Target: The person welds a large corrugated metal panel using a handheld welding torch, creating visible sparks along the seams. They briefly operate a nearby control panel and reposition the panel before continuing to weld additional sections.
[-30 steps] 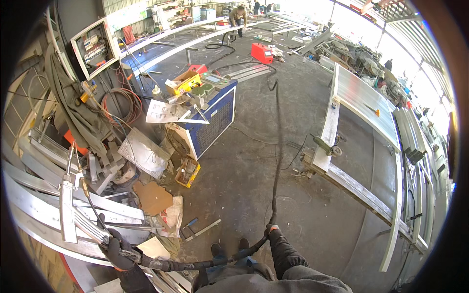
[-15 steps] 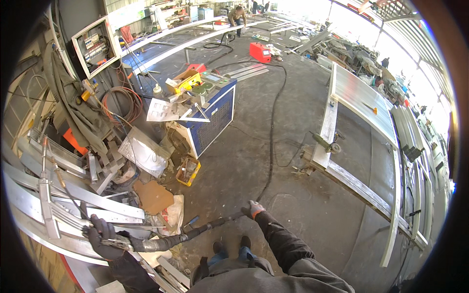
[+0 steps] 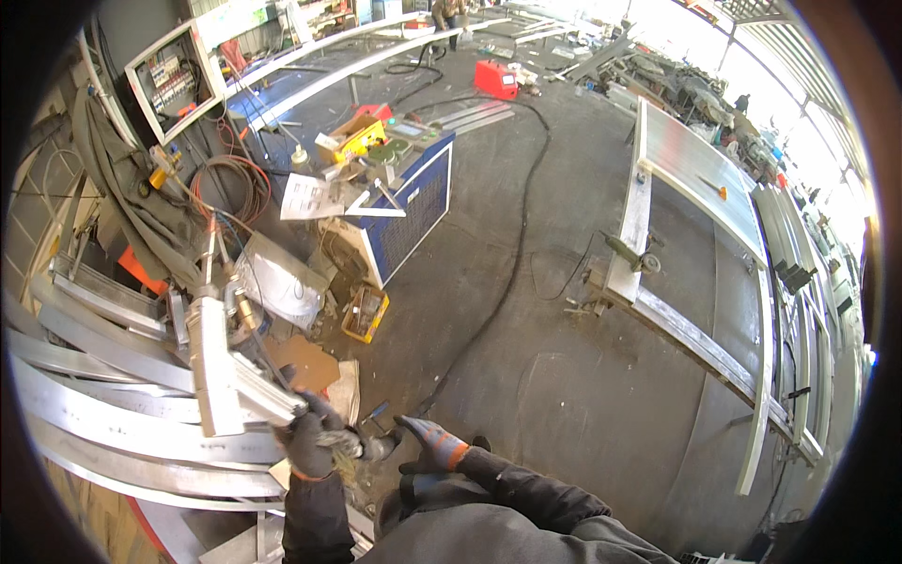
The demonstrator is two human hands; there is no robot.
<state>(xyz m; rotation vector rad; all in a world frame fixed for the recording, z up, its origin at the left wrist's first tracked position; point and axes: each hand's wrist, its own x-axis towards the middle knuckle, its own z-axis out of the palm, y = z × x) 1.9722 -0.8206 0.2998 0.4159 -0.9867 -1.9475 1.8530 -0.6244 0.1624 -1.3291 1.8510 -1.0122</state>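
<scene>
My left hand [image 3: 310,442], in a dark glove, is closed around the handle of a silver welding gun [image 3: 214,367], whose boxy body and thin nozzle point up and away. A thick black hose [image 3: 520,263] comes across the floor toward my right hand [image 3: 436,446]. That hand, in a grey glove with an orange cuff, is closed on the hose near my body. Between my hands, a short wrapped length of hose [image 3: 378,446] shows. Long curved silver metal strips [image 3: 113,404] lie below and left of the gun.
A blue cabinet [image 3: 413,216] carries a yellow box [image 3: 357,139] and papers. Beside it on the floor stands a yellow bin [image 3: 365,313]. At right, an angle grinder [image 3: 631,252] rests on a metal frame [image 3: 695,334]. Farther back are a red machine [image 3: 496,80] and another person [image 3: 449,17].
My left hand has brought the welding gun right, closer to my body, and its nozzle has swung with it. My right hand has come left and lower, shortening the hose between my hands.
</scene>
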